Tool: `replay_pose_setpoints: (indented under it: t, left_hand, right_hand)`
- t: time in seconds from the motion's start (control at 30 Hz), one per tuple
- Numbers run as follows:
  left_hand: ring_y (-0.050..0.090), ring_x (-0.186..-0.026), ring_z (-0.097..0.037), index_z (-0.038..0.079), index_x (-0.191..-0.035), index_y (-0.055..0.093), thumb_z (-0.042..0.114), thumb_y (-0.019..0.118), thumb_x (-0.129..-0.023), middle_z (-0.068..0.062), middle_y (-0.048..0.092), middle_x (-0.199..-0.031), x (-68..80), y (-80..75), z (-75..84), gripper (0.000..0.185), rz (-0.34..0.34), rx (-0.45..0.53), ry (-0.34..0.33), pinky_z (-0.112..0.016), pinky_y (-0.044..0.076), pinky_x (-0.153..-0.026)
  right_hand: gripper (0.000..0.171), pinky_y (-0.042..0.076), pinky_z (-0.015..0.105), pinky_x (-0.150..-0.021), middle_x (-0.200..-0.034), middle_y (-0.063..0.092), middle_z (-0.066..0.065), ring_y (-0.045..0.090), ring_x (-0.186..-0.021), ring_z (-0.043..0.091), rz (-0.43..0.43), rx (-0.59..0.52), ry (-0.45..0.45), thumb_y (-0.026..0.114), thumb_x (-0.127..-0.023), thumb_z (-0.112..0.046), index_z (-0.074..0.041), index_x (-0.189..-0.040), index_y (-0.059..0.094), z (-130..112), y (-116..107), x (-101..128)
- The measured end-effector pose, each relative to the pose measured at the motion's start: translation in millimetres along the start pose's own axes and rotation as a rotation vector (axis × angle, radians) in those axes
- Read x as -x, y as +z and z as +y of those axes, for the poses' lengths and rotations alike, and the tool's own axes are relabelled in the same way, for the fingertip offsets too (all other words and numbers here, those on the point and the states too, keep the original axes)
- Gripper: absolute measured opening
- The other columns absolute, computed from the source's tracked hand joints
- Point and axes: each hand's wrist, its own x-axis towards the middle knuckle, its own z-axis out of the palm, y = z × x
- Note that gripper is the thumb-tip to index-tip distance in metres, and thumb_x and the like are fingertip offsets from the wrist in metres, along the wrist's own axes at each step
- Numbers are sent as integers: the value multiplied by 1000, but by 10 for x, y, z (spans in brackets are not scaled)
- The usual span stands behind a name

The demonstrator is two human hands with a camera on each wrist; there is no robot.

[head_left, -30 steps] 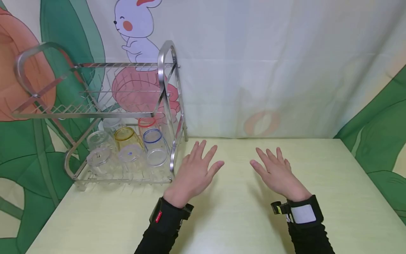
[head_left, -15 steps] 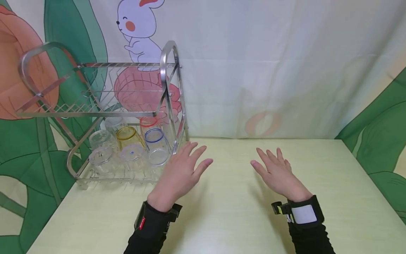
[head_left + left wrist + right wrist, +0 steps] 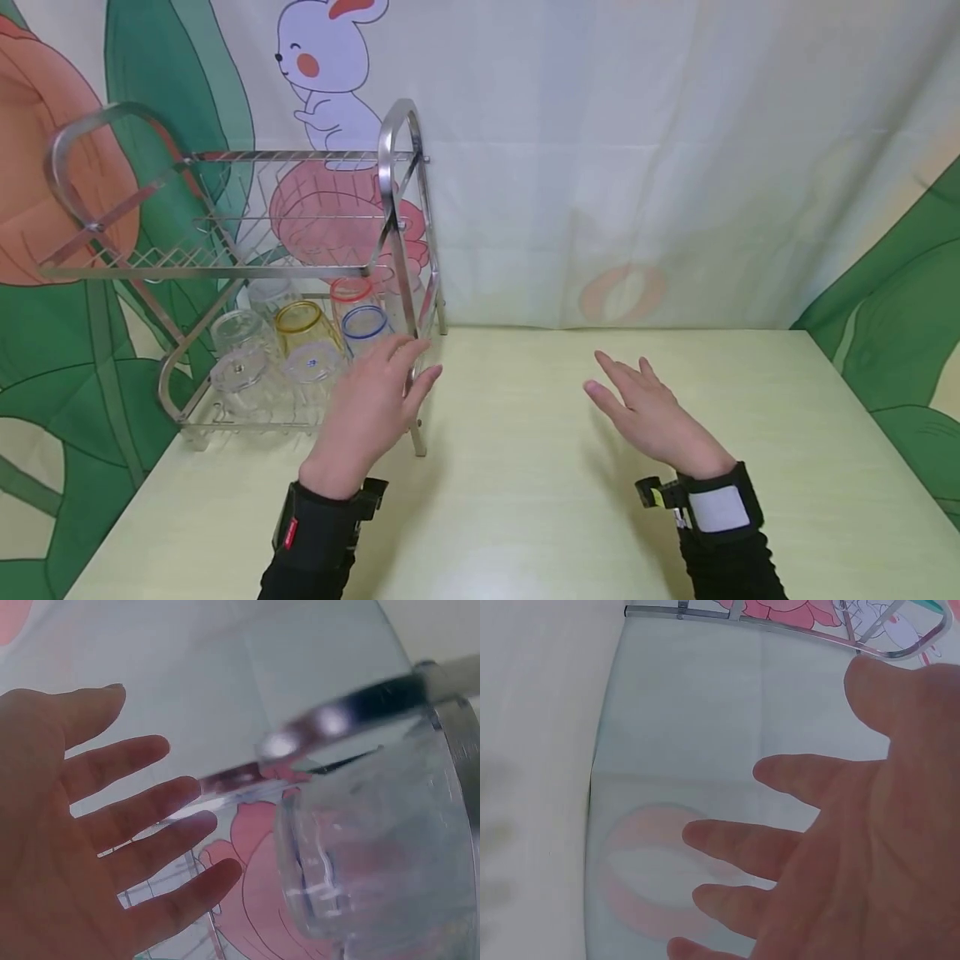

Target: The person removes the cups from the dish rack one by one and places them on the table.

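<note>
My left hand is in front of the rack's lower right corner, its fingers spread and holding nothing. In the head view it overlaps the blue-rimmed glass; the left wrist view has a clear glass just beyond the fingertips. Several upside-down glasses fill the lower tier, among them a yellow-rimmed glass, a red-rimmed glass and a clear glass. Over the right half of the table, my right hand hovers with loosely extended fingers and nothing in it.
The two-tier metal dish rack stands at the back left of the pale table. Its curved right side frame rises beside the glasses. Behind hangs a printed curtain with a rabbit and leaves.
My left hand has moved left from the table's middle to the rack, now covering part of the front glasses. The right hand has stayed nearly in place, turning slightly.
</note>
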Motion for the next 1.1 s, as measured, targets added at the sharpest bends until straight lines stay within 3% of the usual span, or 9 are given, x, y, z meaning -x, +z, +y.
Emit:
replay_pose_setpoints:
  t: [0.2,0.5,0.73,0.8,0.9,1.03,1.1]
  left_hand:
    - [59,-103,-34,2,-115,68,18,69,-92,-16,61,-115,56,17,-226,28,24,-48,-28,-49,53,-73]
    - [51,-115,-44,5,-127,61,23,73,-90,-25,50,-133,107,59,-406,43,6,-112,-122,-64,48,-79]
    - [48,-118,-47,7,-136,53,30,71,-91,-26,44,-140,122,68,-420,53,-101,-56,-229,-68,47,-76]
    - [49,-118,-47,8,-139,52,29,69,-93,-25,44,-140,121,71,-423,53,-137,-32,-258,-69,47,-76]
    - [50,-118,-45,7,-139,52,30,68,-94,-23,46,-139,119,81,-429,53,-165,-15,-278,-67,48,-76]
    - [55,-112,-42,7,-137,55,32,68,-93,-22,50,-134,115,92,-433,52,-153,-8,-271,-63,51,-73]
    - [56,-108,-42,7,-136,56,32,69,-93,-22,52,-131,113,93,-434,51,-139,-9,-263,-61,51,-71]
  right_hand:
    - [76,7,69,-109,-158,27,11,0,-143,50,-22,-13,-2,29,-100,-62,-11,-156,24,-28,16,-10]
    - [79,10,68,-109,-159,25,4,3,-146,43,-57,-21,5,30,-97,-68,-19,-157,21,-76,46,-40]
    - [80,15,59,-113,-160,23,3,11,-147,35,-59,-68,-11,34,-95,-69,-21,-158,18,-140,74,-65]
    - [81,18,55,-114,-160,23,4,16,-146,32,-43,-76,-36,36,-95,-68,-21,-158,17,-167,73,-82]
    - [84,32,49,-110,-159,22,4,30,-141,30,-12,-108,-82,47,-94,-65,-21,-158,16,-230,70,-115]
    - [89,48,43,-96,-159,21,-2,44,-133,32,7,-191,-116,64,-88,-58,-29,-157,16,-321,90,-160]
    - [91,51,41,-93,-159,21,-4,46,-131,31,6,-224,-123,68,-86,-55,-32,-157,16,-358,110,-185]
